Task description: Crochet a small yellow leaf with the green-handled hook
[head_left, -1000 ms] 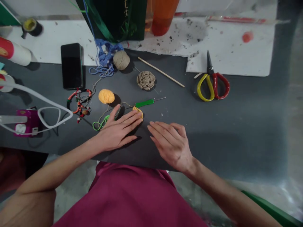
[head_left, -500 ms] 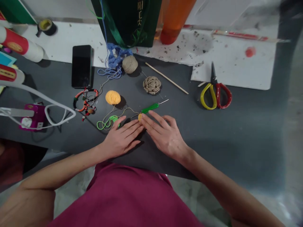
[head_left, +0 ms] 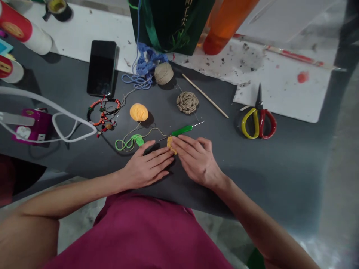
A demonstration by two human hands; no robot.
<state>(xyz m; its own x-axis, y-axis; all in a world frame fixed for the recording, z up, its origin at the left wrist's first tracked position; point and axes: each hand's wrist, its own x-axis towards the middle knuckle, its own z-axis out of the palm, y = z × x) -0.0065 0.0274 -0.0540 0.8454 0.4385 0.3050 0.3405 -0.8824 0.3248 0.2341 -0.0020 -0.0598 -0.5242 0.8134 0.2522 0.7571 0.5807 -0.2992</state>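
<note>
A small yellow crocheted piece [head_left: 171,145] lies on the table between my hands, partly covered by fingertips. My left hand [head_left: 146,164] is spread, its fingers stretched flat and their tips at the piece's left edge. From the other side, my right hand [head_left: 198,158] rests its extended fingertips on the piece; neither hand is wrapped round it. Just beyond the fingers lies a green-handled crochet hook [head_left: 181,130]. Left of it are a bright green crocheted piece [head_left: 138,140] with loose yarn and a yellow yarn ball [head_left: 139,112].
Farther back lie a beige crocheted flower [head_left: 187,102], a beige yarn ball [head_left: 164,73], blue crochet work [head_left: 147,63] and a wooden stick [head_left: 206,96]. Scissors [head_left: 259,116] lie right. A phone [head_left: 102,68], beaded bracelets [head_left: 102,116] and a white cable [head_left: 64,99] are left.
My right fingers have drawn back slightly, and more of the yellow crocheted piece shows between my hands. The whole view has shifted and tilted a little; the hook still lies beyond my fingers.
</note>
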